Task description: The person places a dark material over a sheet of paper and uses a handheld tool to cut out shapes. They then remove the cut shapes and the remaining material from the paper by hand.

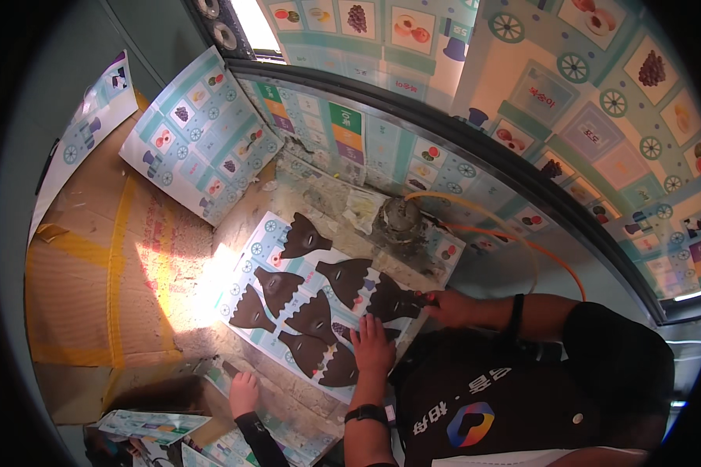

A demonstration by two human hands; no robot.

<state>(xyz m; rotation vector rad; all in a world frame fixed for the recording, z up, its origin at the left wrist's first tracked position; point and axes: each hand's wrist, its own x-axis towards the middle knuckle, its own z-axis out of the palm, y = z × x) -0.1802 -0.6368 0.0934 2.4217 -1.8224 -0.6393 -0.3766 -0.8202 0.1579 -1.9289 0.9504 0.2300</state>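
Note:
Several flat, dark brown cut pieces, each with a flared scalloped end and a small pale slit, lie on a printed paper sheet (251,247). My left hand (375,344), a watch on its wrist, rests palm down at the sheet's near edge, fingers stretched out. Just beyond its fingertips is one dark brown piece (395,298). At that piece's right end my right hand (450,307), a black band on its wrist, is closed round something small and dark with a bit of red. What it is, I cannot make out.
A co-worker's hand (244,393) in a black sleeve reaches in at lower left. Behind the sheet stands a crusted pot (399,219), near an orange hose (559,261). A taped cardboard box (82,288) fills the left; a dark frame rail (413,95) crosses behind.

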